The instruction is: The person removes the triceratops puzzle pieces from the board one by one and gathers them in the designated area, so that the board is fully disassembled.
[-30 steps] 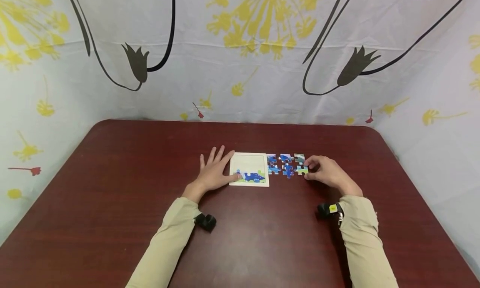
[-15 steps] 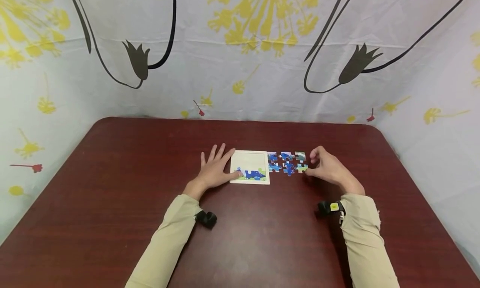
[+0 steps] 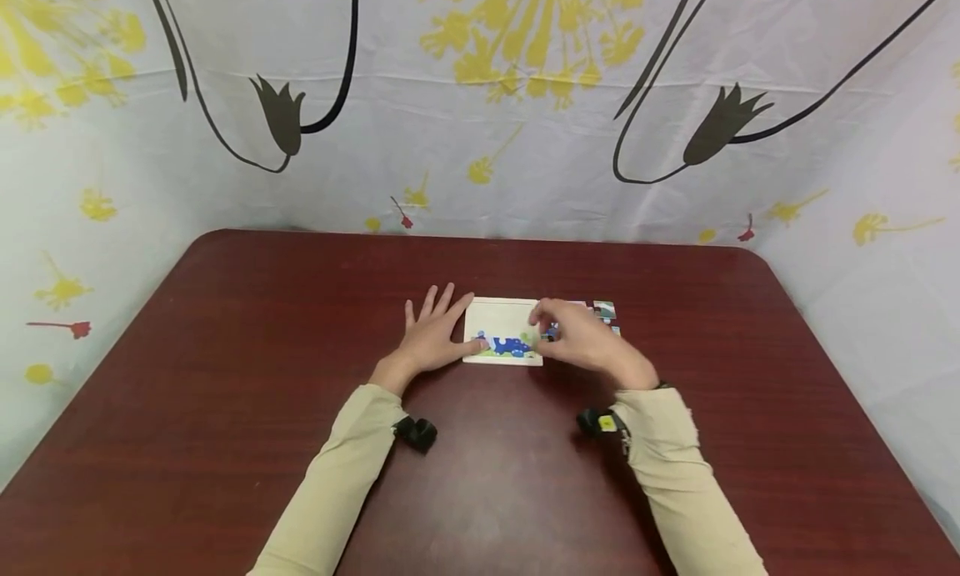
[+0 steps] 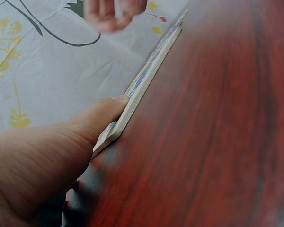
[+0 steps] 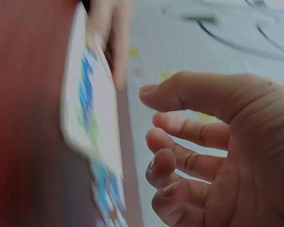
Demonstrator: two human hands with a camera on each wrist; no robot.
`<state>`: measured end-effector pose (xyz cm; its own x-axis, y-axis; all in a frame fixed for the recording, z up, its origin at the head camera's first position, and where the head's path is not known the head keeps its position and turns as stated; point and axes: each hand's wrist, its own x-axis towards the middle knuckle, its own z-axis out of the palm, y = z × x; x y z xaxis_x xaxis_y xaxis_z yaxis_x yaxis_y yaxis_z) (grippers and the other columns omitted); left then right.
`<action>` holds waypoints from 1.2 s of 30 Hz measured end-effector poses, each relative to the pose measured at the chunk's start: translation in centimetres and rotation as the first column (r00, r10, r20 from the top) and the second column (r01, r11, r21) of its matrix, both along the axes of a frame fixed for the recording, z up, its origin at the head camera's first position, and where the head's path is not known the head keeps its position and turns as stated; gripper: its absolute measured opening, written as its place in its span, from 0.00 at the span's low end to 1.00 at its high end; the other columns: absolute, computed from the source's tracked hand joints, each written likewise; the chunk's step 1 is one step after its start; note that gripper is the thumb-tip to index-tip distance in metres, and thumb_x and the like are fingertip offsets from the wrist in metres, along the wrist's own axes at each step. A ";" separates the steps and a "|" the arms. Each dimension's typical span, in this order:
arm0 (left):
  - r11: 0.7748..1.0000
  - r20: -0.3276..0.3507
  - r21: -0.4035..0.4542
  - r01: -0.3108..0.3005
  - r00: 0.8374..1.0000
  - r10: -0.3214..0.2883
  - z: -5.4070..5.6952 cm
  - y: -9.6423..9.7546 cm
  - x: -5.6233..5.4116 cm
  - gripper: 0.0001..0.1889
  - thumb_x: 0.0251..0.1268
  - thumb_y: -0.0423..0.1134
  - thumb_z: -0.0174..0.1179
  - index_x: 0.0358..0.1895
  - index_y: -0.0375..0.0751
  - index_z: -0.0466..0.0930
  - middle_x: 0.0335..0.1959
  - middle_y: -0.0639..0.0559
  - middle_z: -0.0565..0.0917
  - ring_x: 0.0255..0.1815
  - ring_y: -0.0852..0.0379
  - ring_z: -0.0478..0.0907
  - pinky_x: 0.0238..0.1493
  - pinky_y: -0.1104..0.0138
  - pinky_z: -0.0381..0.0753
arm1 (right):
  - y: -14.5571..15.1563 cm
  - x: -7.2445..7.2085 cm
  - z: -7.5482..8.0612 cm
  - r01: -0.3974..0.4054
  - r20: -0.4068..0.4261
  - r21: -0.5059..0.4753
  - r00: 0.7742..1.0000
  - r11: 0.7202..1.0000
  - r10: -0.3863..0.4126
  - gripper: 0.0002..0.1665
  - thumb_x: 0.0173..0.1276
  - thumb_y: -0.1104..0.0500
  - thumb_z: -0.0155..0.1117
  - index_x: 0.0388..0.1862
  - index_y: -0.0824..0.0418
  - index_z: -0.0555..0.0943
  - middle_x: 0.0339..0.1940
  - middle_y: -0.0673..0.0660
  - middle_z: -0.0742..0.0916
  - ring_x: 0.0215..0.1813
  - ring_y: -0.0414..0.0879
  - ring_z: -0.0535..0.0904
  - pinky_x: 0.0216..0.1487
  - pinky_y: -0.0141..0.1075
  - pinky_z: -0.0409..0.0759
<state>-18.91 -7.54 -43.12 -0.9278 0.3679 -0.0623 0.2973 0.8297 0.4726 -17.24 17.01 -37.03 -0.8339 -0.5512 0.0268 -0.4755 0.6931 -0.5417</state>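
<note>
A square puzzle tray [image 3: 498,316] lies on the table, with joined blue and green jigsaw pieces [image 3: 510,347] along its near side. My left hand [image 3: 427,343] spreads its fingers at the tray's left edge. Its thumb [image 4: 106,111] rests on the near left corner. Over the tray's right edge hovers my right hand [image 3: 588,340], fingers loosely bent and thumb apart. Nothing shows between them in the right wrist view. Loose jigsaw pieces [image 3: 604,309] lie just right of the tray, partly hidden under that hand in the head view.
The dark red wooden table [image 3: 480,493] extends on all sides of the tray. Behind it hangs a pale cloth [image 3: 420,142] with yellow and grey flower prints. Each wrist wears a black strap with a small camera [image 3: 416,434].
My right hand has left the rightmost loose pieces and moved left to the tray's right edge. My left hand stays at the tray's left side.
</note>
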 end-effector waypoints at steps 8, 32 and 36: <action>1.000 -0.005 -0.014 0.004 1.000 -0.004 -0.1 -0.1 -0.2 0.45 0.57 0.65 0.55 0.74 0.54 0.48 0.75 0.45 0.41 0.73 0.44 0.30 0.63 0.40 0.27 | -5.1 0.0 -1.5 -0.016 0.049 0.163 0.999 0.986 0.008 0.19 0.60 0.56 0.67 0.47 0.64 0.78 0.37 0.56 0.80 0.36 0.47 0.77 0.40 0.40 0.76; 0.999 0.022 0.039 0.021 1.000 -0.022 0.4 -0.3 -0.3 0.33 0.70 0.57 0.44 0.74 0.51 0.50 0.75 0.43 0.42 0.73 0.43 0.30 0.62 0.40 0.25 | -5.1 -0.6 -3.2 -0.064 0.044 0.035 0.997 0.997 0.062 0.15 0.61 0.59 0.66 0.44 0.63 0.75 0.24 0.49 0.78 0.25 0.40 0.72 0.33 0.36 0.73; 0.999 0.033 0.041 0.013 0.999 -0.014 0.4 -0.4 -0.2 0.27 0.74 0.49 0.39 0.74 0.52 0.50 0.75 0.44 0.42 0.73 0.44 0.30 0.63 0.41 0.25 | -5.1 -0.5 -3.2 -0.069 0.036 0.038 0.997 0.997 0.068 0.15 0.61 0.59 0.67 0.44 0.62 0.75 0.24 0.50 0.78 0.25 0.41 0.72 0.32 0.36 0.72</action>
<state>-19.16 -7.95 -42.74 -0.9205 0.3830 -0.0775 0.2918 0.8057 0.5154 -17.75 11.86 -40.25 -0.7942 -0.6072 -0.0241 -0.5039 0.6803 -0.5322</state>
